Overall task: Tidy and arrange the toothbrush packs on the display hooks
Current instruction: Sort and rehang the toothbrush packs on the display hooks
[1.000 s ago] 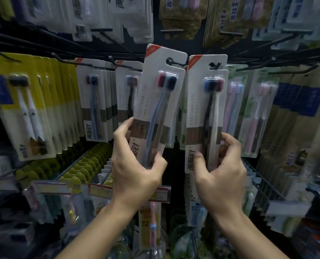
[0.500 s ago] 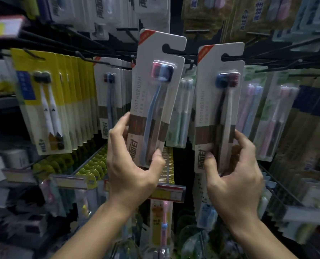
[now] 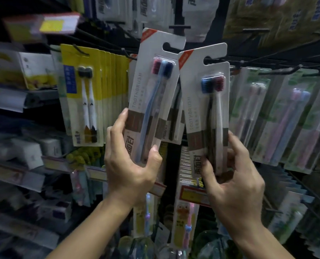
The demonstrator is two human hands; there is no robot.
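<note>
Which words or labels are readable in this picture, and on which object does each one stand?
"TOOTHBRUSH": vertical print on the left pack, held by the left hand.
"TOOTHBRUSH": vertical print on the right pack, held by the right hand.
Brand characters on both packs, yellow packs, shelf price tags: too blurred to read.

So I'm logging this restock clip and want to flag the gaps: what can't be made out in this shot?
- Head view: whether the pack in the left hand or the pack in the right hand sits on a hook; the hang slots show, the dark backdrop hides the hook tips.
- Lower ends of both held packs: covered by the hands.
- Small print on the yellow packs: too small and blurred.
- Green packs at right: motion blur.
</note>
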